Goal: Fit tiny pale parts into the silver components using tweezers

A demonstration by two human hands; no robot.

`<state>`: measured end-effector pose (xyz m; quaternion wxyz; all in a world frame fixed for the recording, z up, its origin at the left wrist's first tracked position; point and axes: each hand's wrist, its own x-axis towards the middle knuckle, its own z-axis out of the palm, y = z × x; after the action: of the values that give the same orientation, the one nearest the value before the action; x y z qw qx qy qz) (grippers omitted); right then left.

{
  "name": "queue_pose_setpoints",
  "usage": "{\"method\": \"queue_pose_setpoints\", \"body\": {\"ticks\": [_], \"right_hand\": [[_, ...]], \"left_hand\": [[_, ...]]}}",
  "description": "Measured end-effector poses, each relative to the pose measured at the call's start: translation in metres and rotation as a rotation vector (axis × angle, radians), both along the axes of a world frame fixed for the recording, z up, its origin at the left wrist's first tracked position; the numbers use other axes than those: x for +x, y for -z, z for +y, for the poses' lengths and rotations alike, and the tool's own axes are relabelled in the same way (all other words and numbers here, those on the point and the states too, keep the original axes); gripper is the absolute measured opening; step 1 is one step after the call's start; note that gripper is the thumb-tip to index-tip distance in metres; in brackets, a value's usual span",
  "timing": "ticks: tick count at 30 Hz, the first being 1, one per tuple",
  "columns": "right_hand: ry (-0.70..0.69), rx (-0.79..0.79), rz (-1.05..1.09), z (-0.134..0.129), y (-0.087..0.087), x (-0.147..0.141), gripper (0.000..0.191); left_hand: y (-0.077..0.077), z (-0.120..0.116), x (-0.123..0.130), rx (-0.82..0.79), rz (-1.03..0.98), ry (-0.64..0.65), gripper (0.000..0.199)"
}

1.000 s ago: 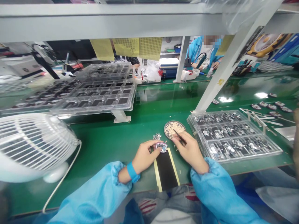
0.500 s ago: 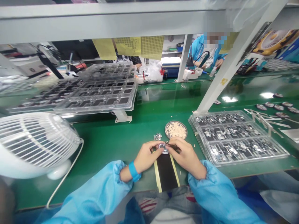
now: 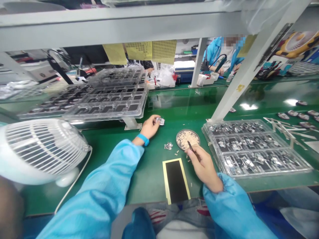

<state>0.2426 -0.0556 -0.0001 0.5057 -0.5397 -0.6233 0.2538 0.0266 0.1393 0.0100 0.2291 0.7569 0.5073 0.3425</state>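
One part (image 3: pixel 160 121), left hand (image 3: pixel 150 126) — slim dark tool (image 3: pixel 190 145), right hand (image 3: pixel 203 165), long axis forward-left

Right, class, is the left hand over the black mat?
No, the left hand holds a small shiny part farther out and left of the black mat.

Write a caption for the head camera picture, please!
Left hand holds a small part; right hand holds tweezers.

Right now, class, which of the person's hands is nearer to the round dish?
The right hand: it is at the dish's near edge. The left hand is farther, off beyond its left side.
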Motion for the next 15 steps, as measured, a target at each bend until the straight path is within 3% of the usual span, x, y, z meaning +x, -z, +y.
{"method": "queue_pose_setpoints", "body": {"ticks": [3,5,8,11,15], "right_hand": [[-0.043,0.009,-0.043,-0.002,-0.001,0.003,0.022],[-0.062,0.043,-0.081,-0.003,0.003,0.006,0.019],[-0.077,0.081,-0.099,-0.005,0.01,0.011,0.016],[-0.056,0.081,-0.078,-0.008,0.015,0.015,0.017],[-0.047,0.057,-0.074,-0.009,0.014,0.015,0.022]], "left_hand": [[0.001,0.043,-0.003,0.039,0.065,-0.103,0.028],[0.003,0.043,-0.003,0.084,0.084,-0.143,0.034],[0.006,0.007,-0.002,0.153,0.106,-0.107,0.032],[0.009,-0.047,-0.004,0.16,0.16,0.042,0.012],[0.014,-0.092,-0.008,0.149,0.222,0.129,0.038]]}}
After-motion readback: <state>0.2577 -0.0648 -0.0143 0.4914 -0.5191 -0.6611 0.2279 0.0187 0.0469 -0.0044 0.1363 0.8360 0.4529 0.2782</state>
